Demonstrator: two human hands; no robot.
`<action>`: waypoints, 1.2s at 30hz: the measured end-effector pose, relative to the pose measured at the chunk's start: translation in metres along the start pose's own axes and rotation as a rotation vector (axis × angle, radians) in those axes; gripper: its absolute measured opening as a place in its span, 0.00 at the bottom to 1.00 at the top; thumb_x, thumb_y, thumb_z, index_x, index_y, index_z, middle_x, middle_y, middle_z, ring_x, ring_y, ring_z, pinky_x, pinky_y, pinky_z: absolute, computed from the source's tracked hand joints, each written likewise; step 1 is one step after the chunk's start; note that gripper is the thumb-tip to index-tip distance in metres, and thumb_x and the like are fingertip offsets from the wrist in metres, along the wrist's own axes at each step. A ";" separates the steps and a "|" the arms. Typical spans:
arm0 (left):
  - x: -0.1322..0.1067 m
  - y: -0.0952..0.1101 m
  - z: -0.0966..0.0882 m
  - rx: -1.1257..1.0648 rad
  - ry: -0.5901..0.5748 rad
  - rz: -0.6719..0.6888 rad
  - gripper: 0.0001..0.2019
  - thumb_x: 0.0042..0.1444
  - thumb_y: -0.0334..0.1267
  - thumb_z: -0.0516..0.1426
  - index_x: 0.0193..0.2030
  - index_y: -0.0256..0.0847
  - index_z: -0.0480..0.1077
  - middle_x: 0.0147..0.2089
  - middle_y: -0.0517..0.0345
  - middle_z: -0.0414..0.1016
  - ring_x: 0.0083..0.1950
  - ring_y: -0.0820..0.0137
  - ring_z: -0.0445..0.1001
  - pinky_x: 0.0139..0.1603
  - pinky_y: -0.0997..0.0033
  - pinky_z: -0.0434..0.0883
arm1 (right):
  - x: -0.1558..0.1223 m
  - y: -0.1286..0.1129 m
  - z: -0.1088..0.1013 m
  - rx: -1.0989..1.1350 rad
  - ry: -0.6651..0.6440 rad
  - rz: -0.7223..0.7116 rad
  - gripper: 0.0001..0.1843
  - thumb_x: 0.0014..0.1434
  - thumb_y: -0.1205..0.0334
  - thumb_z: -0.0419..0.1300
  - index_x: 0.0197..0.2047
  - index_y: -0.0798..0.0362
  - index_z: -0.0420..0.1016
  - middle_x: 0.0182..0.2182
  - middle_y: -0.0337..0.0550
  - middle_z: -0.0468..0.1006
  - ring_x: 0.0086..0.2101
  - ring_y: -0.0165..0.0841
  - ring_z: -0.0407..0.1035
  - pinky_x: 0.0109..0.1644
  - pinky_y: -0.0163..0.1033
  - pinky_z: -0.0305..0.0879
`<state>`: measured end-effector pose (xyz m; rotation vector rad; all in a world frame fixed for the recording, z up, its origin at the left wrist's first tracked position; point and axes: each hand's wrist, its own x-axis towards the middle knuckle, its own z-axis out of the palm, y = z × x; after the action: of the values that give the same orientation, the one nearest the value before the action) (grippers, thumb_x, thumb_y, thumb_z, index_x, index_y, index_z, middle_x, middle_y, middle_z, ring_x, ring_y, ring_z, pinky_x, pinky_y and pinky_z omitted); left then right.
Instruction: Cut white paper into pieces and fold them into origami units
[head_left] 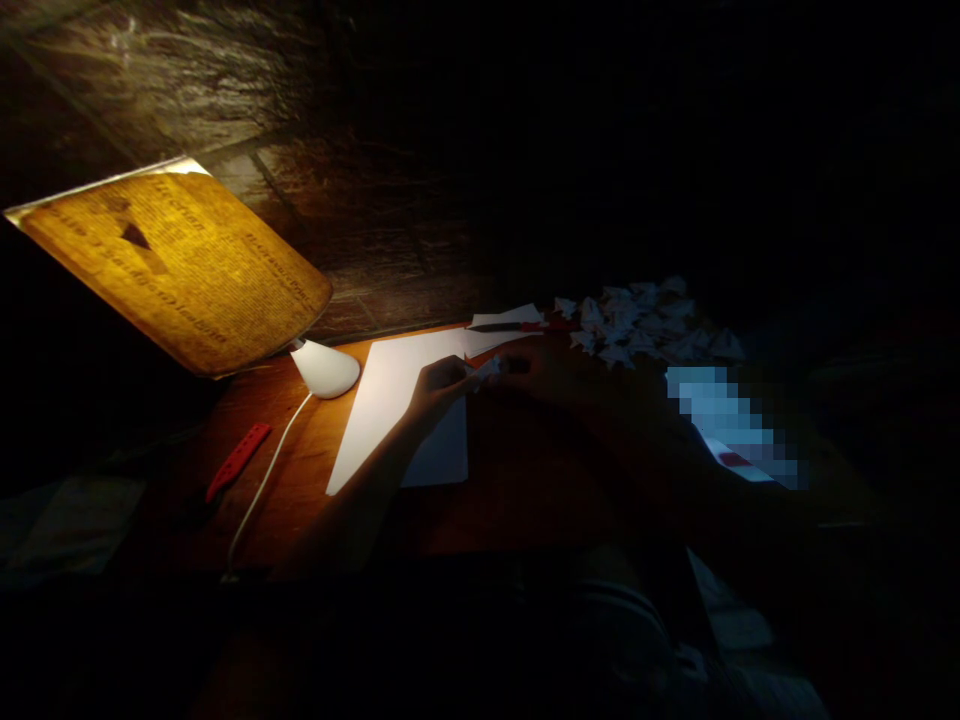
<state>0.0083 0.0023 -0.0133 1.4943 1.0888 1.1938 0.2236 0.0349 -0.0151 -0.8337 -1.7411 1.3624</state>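
Head view, with the clock centred on the small folded paper (487,373): it sits between the two hands, over the right edge of the stacked white sheets (386,400). The left hand (441,385) pinches it from 9 o'clock, between thumb and fingers; the right hand (534,372) meets it at 3 o'clock, too shadowed to tell whether its fingertips grip or only touch. Brown tabletop (517,480) shows toward 5 and 6 o'clock, as far as its dim near edge. Loose paper pieces (517,314) lie just beyond at 12 o'clock, a red-handled tool (532,327) across them. A heap of folded papers (637,322) takes up 2 o'clock, and a glowing blurred-out object (731,425) lies between 3 and 4. Well apart, the white lamp base (328,372) stands at 9 and a red object (238,460) lies at 8.
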 end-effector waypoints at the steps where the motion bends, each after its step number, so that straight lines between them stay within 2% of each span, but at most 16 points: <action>1: 0.000 -0.001 0.000 -0.001 -0.002 0.000 0.27 0.43 0.59 0.76 0.28 0.38 0.74 0.26 0.57 0.77 0.29 0.73 0.71 0.32 0.74 0.64 | 0.000 0.000 0.001 -0.010 0.005 -0.008 0.20 0.48 0.44 0.74 0.33 0.51 0.76 0.32 0.40 0.79 0.34 0.34 0.70 0.39 0.39 0.67; 6: 0.003 -0.009 -0.002 -0.006 0.010 0.003 0.26 0.40 0.56 0.77 0.27 0.38 0.73 0.25 0.58 0.77 0.26 0.74 0.71 0.29 0.75 0.62 | 0.001 -0.001 0.004 -0.046 0.040 -0.072 0.24 0.49 0.39 0.72 0.29 0.51 0.72 0.29 0.39 0.76 0.32 0.33 0.67 0.38 0.39 0.66; 15: 0.003 -0.012 -0.001 -0.007 -0.020 -0.003 0.26 0.40 0.57 0.77 0.32 0.37 0.78 0.26 0.57 0.78 0.26 0.74 0.72 0.28 0.74 0.64 | 0.002 -0.004 0.001 0.042 0.017 -0.035 0.27 0.45 0.38 0.75 0.25 0.50 0.71 0.26 0.37 0.73 0.30 0.32 0.64 0.35 0.38 0.62; 21: 0.003 -0.012 0.000 0.002 0.009 -0.027 0.26 0.41 0.59 0.76 0.27 0.37 0.76 0.25 0.56 0.78 0.26 0.73 0.72 0.28 0.73 0.64 | -0.001 -0.007 0.002 0.081 0.024 -0.002 0.26 0.45 0.39 0.76 0.26 0.51 0.72 0.26 0.36 0.74 0.30 0.32 0.66 0.36 0.38 0.63; 26: 0.004 -0.014 -0.001 0.024 0.027 0.001 0.27 0.40 0.59 0.77 0.26 0.38 0.74 0.23 0.58 0.76 0.24 0.75 0.69 0.26 0.75 0.60 | -0.004 -0.009 0.003 0.069 0.003 -0.014 0.21 0.52 0.42 0.73 0.31 0.52 0.76 0.30 0.38 0.77 0.32 0.32 0.68 0.38 0.38 0.66; 31: -0.001 0.000 0.002 0.011 0.001 -0.040 0.27 0.39 0.57 0.77 0.25 0.38 0.73 0.23 0.59 0.75 0.25 0.75 0.70 0.27 0.75 0.62 | -0.001 -0.001 0.001 -0.039 -0.006 -0.042 0.19 0.57 0.43 0.67 0.32 0.51 0.76 0.28 0.38 0.74 0.29 0.31 0.65 0.33 0.37 0.61; 36: -0.003 0.006 0.004 -0.007 -0.021 -0.069 0.26 0.39 0.55 0.77 0.24 0.39 0.70 0.21 0.62 0.72 0.23 0.75 0.67 0.26 0.74 0.60 | -0.001 0.004 0.001 -0.101 -0.044 0.013 0.19 0.58 0.43 0.65 0.32 0.51 0.76 0.25 0.36 0.72 0.27 0.31 0.63 0.30 0.37 0.57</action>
<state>0.0127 -0.0026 -0.0082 1.4493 1.1123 1.1300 0.2230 0.0347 -0.0188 -0.8777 -1.8537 1.3196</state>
